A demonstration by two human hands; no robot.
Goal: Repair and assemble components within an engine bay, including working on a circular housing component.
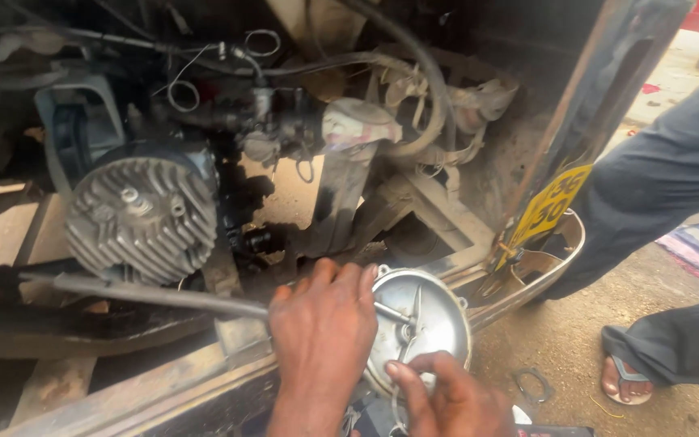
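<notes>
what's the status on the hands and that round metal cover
Left hand on the round metal cover, at a bolt. Right hand on the cover's lower edge. Finned engine head close left; another person's sandalled foot at right.

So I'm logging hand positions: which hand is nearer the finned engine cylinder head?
Left. The left hand lies just right of and below the finned cylinder head, apart from it. The right hand is farther right, on the round metal cover.
</notes>
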